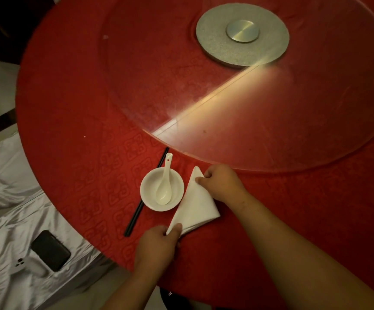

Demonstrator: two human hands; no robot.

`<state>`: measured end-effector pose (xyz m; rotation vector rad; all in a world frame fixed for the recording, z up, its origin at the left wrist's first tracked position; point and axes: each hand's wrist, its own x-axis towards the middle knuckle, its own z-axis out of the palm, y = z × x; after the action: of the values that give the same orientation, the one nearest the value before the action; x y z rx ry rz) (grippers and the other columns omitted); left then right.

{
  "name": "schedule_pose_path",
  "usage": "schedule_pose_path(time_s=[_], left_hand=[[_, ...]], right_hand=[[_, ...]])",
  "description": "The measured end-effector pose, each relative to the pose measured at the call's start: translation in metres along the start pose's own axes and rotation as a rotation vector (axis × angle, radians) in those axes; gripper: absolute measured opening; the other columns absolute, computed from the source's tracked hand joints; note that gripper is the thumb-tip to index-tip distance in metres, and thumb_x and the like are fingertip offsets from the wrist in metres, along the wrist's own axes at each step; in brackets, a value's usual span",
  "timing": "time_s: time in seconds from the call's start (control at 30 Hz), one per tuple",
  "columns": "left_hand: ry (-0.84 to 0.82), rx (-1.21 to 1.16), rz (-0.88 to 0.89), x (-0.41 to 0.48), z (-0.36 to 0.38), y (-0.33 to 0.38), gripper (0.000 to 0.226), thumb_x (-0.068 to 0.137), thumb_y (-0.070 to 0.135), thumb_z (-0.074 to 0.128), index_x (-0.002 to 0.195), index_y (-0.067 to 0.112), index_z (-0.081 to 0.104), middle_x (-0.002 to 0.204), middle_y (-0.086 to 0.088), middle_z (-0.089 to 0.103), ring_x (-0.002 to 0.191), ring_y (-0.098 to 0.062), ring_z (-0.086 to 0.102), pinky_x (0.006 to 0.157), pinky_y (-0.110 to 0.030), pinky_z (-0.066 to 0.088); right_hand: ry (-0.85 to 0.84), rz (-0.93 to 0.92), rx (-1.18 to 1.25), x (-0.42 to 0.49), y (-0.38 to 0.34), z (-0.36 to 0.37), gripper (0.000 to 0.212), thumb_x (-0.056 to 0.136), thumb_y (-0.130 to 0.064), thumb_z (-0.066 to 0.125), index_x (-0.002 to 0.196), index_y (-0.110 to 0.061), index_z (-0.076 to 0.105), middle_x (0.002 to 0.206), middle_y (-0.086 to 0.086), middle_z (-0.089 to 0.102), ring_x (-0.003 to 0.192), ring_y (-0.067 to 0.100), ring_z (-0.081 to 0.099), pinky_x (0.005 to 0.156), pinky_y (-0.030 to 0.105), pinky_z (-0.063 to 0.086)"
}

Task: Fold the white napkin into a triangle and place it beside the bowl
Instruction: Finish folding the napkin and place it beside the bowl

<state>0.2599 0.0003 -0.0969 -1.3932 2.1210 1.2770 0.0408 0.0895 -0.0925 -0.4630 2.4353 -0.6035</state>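
While we look down at the red table, we see the white napkin lying on it already folded into a triangle, just to the right of the bowl, its long edge close to the bowl's rim; we cannot tell if the two touch. Our left hand has its grip closed on the near corner, thumb on top of the cloth. Our right hand has its grip closed on the far tip, fingertips pressing the upper edge.

A white spoon rests in the bowl, handle leaning out toward the glass turntable; a small red mark sits near the handle's end, too small for us to read. Black chopsticks run slantwise under the bowl, their middle hidden by it.

The tablecloth bears a woven pattern, not legible as writing. On the silver cloth at left lie a dark phone and a white device beside it; we can make out no brand on either. The turntable's metal hub sits at top, and the glass is cut off at the right edge.
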Motion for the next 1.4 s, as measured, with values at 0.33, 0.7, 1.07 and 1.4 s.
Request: schedule_pose_path(time_s=[0.33,0.7,1.07,1.4], left_hand=[[0.072,0.132,0.053,0.004,-0.010,-0.013,0.052,0.093,0.064,0.056,0.067,0.020,0.068,0.062,0.003,0.070,0.058,-0.012,0.066,0.059,-0.034,0.052],[0.291,0.318,0.207,0.004,-0.017,-0.019,0.038,0.088,0.068,0.058,0.078,0.032,0.049,0.070,0.011,0.058,0.061,-0.004,0.054,0.049,-0.027,0.035],[0.406,0.650,0.957,0.014,-0.008,-0.069,0.050,0.097,0.044,0.057,0.135,0.014,0.068,0.131,-0.009,0.067,0.104,-0.028,0.065,0.084,-0.043,0.049],[0.292,0.619,0.981,0.005,-0.016,-0.103,0.069,0.104,0.057,0.041,0.152,0.008,0.048,0.162,-0.008,0.043,0.151,-0.020,0.037,0.119,-0.049,0.032]], right_hand=[[0.033,-0.049,-0.025,0.002,-0.015,0.020,0.033,0.084,-0.047,0.072,0.069,-0.024,0.053,0.070,-0.006,0.059,0.068,0.019,0.058,0.060,0.032,0.043],[0.084,-0.125,-0.139,0.003,-0.024,0.028,0.032,0.088,-0.053,0.066,0.080,-0.027,0.050,0.072,-0.009,0.054,0.066,0.017,0.052,0.051,0.030,0.030],[0.510,-0.457,-0.467,-0.004,0.004,0.059,0.029,0.095,-0.043,0.055,0.080,-0.019,0.061,0.078,0.002,0.060,0.077,0.026,0.053,0.072,0.041,0.040],[0.472,-0.440,-0.403,-0.001,0.004,0.056,0.032,0.095,-0.045,0.053,0.081,-0.018,0.063,0.080,0.001,0.062,0.082,0.027,0.056,0.075,0.041,0.041]])
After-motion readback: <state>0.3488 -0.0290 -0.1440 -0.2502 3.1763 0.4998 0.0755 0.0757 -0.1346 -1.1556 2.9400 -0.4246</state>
